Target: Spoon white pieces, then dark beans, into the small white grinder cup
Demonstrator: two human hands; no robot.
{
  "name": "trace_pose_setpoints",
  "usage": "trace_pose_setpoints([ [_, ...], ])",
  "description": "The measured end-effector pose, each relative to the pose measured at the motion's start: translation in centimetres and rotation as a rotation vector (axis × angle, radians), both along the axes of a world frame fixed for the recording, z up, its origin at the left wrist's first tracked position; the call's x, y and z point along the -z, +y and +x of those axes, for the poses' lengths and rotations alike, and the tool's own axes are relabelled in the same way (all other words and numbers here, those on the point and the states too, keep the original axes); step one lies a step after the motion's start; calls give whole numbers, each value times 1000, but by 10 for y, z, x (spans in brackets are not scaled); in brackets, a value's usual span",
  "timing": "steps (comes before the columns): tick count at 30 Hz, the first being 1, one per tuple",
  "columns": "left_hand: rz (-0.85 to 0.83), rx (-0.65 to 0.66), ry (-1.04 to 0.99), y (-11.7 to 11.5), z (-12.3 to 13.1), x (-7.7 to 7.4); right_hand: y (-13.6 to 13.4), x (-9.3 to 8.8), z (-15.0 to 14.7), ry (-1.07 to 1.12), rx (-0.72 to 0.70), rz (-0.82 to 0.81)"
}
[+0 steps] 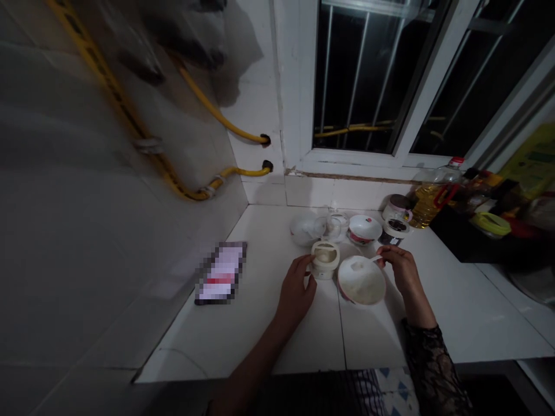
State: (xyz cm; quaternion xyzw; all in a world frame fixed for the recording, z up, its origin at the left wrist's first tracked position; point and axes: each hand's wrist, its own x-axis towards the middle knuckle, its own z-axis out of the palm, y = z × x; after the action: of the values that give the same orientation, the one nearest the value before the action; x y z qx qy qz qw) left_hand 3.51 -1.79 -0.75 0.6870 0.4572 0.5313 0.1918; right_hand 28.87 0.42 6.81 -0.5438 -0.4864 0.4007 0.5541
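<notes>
My left hand (297,289) rests on the white counter (260,323) with its fingers curled round the side of a small open cream jar (325,259). My right hand (401,268) pinches the handle of a small white spoon (373,260) over the rim of a white bowl (361,281). The bowl holds a little white powder. The jar and the bowl stand side by side, close together.
Behind stand a clear glass cup (335,225), a white bowl with red marks (365,228), lidded jars (396,216) and an oil bottle (429,199). A phone (221,273) lies left by the tiled wall. A dark stove (481,242) is at right.
</notes>
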Motion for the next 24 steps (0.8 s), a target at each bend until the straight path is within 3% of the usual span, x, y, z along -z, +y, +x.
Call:
trace_pose_setpoints([
  [5, -7, 3, 8, 0, -1, -1, -3, 1, -30, -76, 76, 189],
  [7, -3, 11, 10, 0, -1, -1, -7, 1, -43, -279, 83, 341],
  [11, 6, 1, -12, 0, 0, 0, -13, 1, -53, -800, -118, 783],
  [13, 7, 1, -16, 0, 1, 0, -15, 1, -51, -922, -157, 886],
  [15, 4, 5, -13, 0, 1, -1, -15, 1, -47, -918, -94, 880],
  [18, -9, 7, -12, 0, 1, -2, -14, 4, -40, -738, 47, 766],
  [21, -19, -1, -20, 0, 1, -1, -12, 7, -26, -487, 152, 545],
  [24, -16, -2, -15, 0, 1, -1, -10, 7, -7, -380, 120, 319],
])
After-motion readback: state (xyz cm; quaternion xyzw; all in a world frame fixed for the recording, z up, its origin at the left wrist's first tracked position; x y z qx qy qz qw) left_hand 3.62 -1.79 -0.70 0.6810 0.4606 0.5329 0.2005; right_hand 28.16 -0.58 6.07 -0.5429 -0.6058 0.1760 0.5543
